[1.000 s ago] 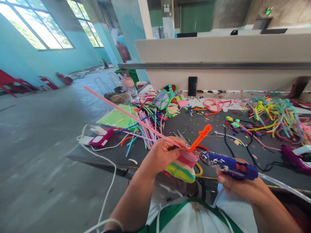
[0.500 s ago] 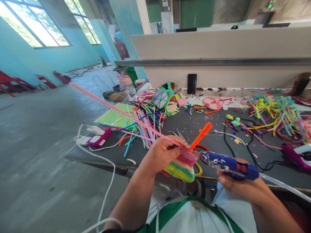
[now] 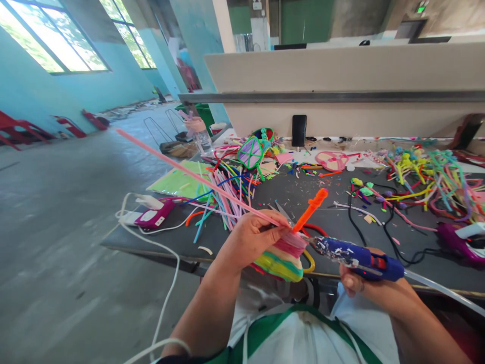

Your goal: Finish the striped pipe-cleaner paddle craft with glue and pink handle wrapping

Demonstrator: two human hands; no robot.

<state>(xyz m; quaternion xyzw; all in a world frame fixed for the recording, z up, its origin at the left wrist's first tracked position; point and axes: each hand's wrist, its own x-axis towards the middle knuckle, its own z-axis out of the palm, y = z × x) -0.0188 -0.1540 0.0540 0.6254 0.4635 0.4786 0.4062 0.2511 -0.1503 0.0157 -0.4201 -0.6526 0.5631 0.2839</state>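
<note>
My left hand [image 3: 254, 239] is closed on a striped craft piece [image 3: 282, 264] of pink, cream, teal and yellow pipe cleaners. A long pink pipe cleaner [image 3: 189, 177] runs from its top edge out to the upper left, pinched under my fingers. An orange pipe-cleaner stalk [image 3: 309, 211] sticks up from the piece. My right hand [image 3: 359, 284] is wrapped round a blue hot glue gun [image 3: 358, 257], whose nozzle is at the piece's right edge; whether it touches, I cannot tell. A clear glue stick [image 3: 443, 292] leads out of its back. Scissors [image 3: 282, 213] lie behind, partly hidden.
Loose pipe cleaners [image 3: 225, 197] are heaped at the left beside a purple power strip [image 3: 154, 215]. A phone [image 3: 299, 130] leans on the back board. More pipe cleaners [image 3: 435, 177] and another purple power strip [image 3: 462, 245] are at the right. A white cord [image 3: 172, 288] hangs at the front left.
The long pink pipe cleaner's free end has shifted slightly right. The craft piece and orange stalk have moved a little left and tilted slightly. Both grips look the same.
</note>
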